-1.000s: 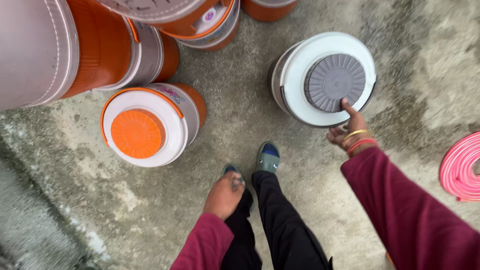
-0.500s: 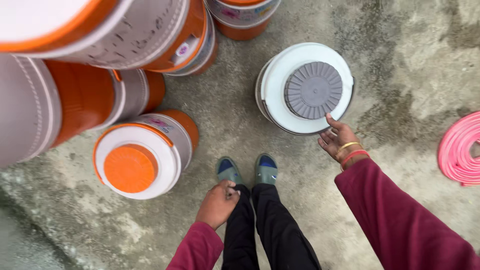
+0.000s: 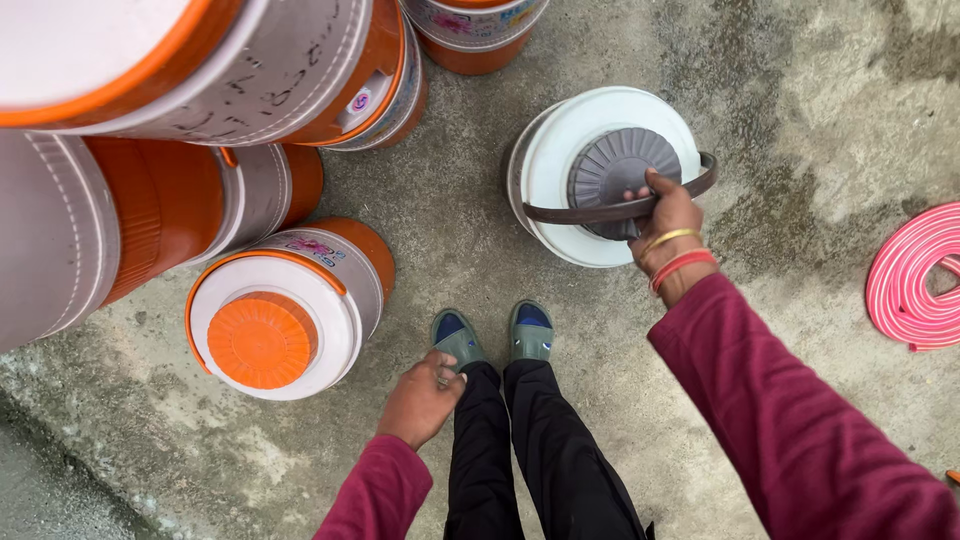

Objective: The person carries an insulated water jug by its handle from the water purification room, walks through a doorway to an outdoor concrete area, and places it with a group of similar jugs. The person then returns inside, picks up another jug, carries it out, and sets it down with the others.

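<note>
Round white plastic jug with grey ribbed lid (image 3: 600, 175) upright on concrete floor (image 3: 800, 120), ahead of green slippers (image 3: 495, 335). Right hand (image 3: 668, 215) clenched round its dark carry handle (image 3: 600, 212). Left hand (image 3: 422, 398) loosely curled, empty, beside slippers.

A curved, pale label with pink and blue print (image 3: 318, 246) wraps the upright orange cooler's side at centre left, a small round pink-and-white sticker (image 3: 357, 103) sits on the stacked cooler above, and another floral band label (image 3: 455, 20) shows at top centre.
</note>
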